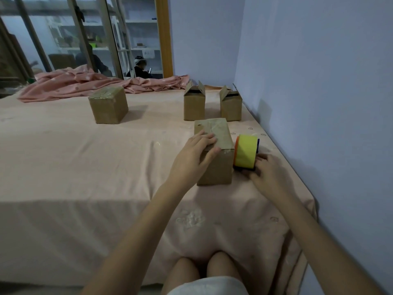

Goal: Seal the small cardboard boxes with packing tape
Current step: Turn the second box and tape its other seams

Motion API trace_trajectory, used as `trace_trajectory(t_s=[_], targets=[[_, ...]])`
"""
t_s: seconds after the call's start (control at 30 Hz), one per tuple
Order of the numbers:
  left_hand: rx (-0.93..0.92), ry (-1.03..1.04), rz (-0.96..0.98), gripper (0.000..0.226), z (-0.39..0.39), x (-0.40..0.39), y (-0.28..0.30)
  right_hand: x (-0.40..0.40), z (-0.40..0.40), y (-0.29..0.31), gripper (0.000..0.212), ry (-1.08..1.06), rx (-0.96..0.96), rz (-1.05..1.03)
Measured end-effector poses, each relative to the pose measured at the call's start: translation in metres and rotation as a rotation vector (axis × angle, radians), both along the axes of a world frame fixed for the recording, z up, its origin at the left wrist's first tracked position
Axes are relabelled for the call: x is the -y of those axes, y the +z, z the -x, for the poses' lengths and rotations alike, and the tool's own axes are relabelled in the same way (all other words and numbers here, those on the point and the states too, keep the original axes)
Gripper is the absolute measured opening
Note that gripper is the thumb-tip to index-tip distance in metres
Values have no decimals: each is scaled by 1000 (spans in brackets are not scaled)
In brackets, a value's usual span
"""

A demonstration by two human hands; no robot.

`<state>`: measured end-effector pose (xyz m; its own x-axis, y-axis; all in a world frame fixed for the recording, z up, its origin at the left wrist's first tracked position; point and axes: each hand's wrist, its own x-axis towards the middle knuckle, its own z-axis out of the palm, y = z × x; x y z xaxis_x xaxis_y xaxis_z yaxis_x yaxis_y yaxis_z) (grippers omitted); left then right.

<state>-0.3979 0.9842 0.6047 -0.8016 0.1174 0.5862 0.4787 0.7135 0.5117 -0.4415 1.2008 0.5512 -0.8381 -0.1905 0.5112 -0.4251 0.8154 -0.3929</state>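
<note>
A small cardboard box (217,167) with its flaps down lies on the pink-sheeted bed in front of me. My left hand (194,155) rests on its near top edge, fingers spread over the top and thumb on the front face. My right hand (269,175) grips the dark handle of a tape dispenser (245,152) with a yellow roll and orange side, held against the box's right side. Tape glints along the top of the box's front face. Two boxes (194,107) (231,108) with raised flaps stand behind. A taped box (108,104) sits far left.
A crumpled pink blanket (85,84) lies along the far edge of the bed (74,167). A lilac wall (319,92) runs close along the bed's right side. My knees (204,271) are at the bed's near edge. A window with people behind it lies beyond the blanket.
</note>
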Motion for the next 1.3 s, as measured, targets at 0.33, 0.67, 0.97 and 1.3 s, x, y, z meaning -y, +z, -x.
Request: trace_trajectory(t_s=[0.33, 0.67, 0.97, 1.3], targets=[[-147, 107, 290, 42, 0, -1, -2, 4, -19, 83, 38, 78, -273, 371], [-130, 78, 210, 57, 0, 1, -7, 37, -59, 141, 42, 343, -75, 1342], [-60, 10, 143, 61, 1, 2, -4, 63, -54, 154, 44, 235, 55, 1675], [-88, 52, 10, 50, -8, -1, 0, 66, -46, 145, 31, 132, 250, 1850]])
